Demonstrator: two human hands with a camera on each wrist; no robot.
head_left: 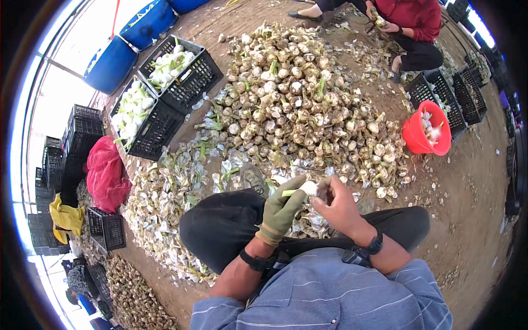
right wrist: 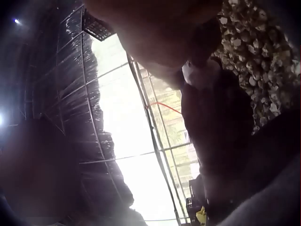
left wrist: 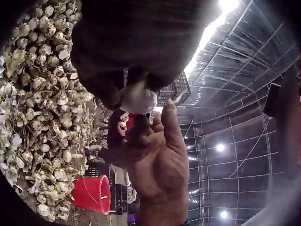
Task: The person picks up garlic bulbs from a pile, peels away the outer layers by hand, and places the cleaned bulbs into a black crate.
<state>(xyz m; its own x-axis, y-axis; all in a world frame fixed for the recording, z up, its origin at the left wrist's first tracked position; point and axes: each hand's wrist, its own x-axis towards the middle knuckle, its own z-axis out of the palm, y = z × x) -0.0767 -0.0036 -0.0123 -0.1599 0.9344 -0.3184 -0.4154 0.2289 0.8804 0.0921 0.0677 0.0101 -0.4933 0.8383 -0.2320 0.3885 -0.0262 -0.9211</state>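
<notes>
My gloved left hand (head_left: 283, 212) grips a white garlic bulb (head_left: 309, 188) whose short green stem pokes out toward the left. Close at the bulb's right side is my bare right hand (head_left: 342, 208), fingers curled and thumb raised. In the left wrist view, a pale scrap of garlic skin (left wrist: 171, 104) shows at the right thumb's tip, just beside the bulb (left wrist: 138, 100). The right wrist view is dark, with the bulb (right wrist: 201, 74) showing between both hands. Ahead of my knees spreads a big heap of unpeeled garlic (head_left: 297, 99).
Two black crates (head_left: 165, 118) of cleaned garlic stand at left, near blue tubs (head_left: 110, 66). A red bucket (head_left: 421, 137) with some bulbs stands at right. Peeled skins (head_left: 165, 220) litter the ground by my left knee. Another person (head_left: 412, 27) sits across the heap, handling garlic.
</notes>
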